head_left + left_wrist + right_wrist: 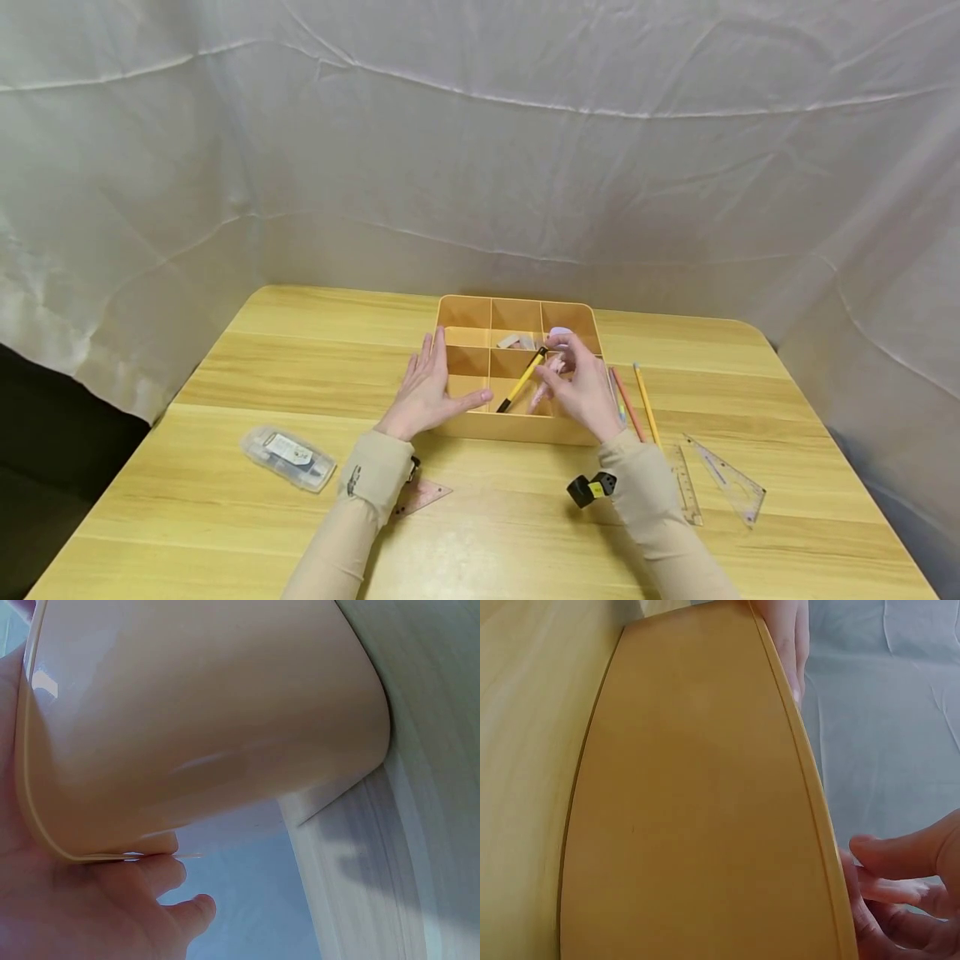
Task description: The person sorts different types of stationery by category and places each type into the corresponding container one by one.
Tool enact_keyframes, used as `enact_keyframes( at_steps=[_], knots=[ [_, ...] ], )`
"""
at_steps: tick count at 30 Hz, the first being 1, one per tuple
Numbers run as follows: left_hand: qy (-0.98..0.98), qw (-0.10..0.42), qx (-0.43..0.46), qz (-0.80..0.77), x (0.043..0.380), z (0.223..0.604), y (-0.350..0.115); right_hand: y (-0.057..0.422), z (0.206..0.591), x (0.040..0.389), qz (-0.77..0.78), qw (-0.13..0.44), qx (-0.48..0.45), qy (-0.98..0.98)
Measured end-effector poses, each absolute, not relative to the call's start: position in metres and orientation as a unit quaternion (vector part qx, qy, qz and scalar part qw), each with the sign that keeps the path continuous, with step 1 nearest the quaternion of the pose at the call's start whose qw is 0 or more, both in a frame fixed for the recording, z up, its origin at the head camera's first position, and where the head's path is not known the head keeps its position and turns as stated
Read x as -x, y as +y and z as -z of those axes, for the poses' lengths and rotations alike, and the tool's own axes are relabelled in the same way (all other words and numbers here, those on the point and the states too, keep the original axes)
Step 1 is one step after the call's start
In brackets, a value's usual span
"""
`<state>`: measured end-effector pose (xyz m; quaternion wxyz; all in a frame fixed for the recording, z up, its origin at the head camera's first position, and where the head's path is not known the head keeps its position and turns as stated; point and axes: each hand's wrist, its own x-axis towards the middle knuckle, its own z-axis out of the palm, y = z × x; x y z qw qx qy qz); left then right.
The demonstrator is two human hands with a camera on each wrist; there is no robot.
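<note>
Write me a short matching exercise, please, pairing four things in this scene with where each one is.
Things:
1. Left hand
2. Yellow-and-black pen
3. Clear case
4. Clear set square

Places:
A. On the table, right of the orange organizer
B. Touching the orange organizer's left side
C. On the table, left of the orange organizer
D. By the right hand's fingertips

Pairs: 1-B, 2-D, 3-C, 4-A

Tray (517, 428) lies right of case (289, 458), left of pencils (647, 404).
</note>
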<state>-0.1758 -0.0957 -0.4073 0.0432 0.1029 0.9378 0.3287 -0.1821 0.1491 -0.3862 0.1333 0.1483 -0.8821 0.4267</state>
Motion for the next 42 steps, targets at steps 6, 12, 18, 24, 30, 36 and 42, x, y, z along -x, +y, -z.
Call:
enact_keyframes(
  at_steps=[6, 12, 18, 24, 30, 36, 42],
  knots=[
    [0.938, 0.041, -0.104, -0.328, 0.176, 0.407, -0.096, 0.155, 0.389, 0.182, -0.442, 0.135, -0.134, -0.877],
    [0.937, 0.043, -0.105, -0.330, 0.175, 0.407, -0.095, 0.168, 0.392, 0.170, -0.411, 0.158, -0.144, -0.886],
    [0.936, 0.044, -0.106, -0.332, 0.175, 0.407, -0.096, 0.180, 0.402, 0.158, -0.333, 0.218, -0.178, -0.900],
    [0.935, 0.046, -0.103, -0.336, 0.175, 0.404, -0.096, 0.187, 0.418, 0.162, -0.288, 0.264, -0.228, -0.892],
    [0.935, 0.050, -0.106, -0.335, 0.176, 0.405, -0.094, 0.186, 0.430, 0.165, -0.265, 0.271, -0.227, -0.897],
    [0.925, 0.044, -0.128, -0.354, 0.173, 0.404, -0.101, 0.183, 0.430, 0.162, -0.239, 0.251, -0.204, -0.916],
    [0.915, 0.013, -0.155, -0.373, 0.159, 0.391, -0.131, 0.184, 0.430, 0.159, -0.226, 0.238, -0.199, -0.924]
  ],
)
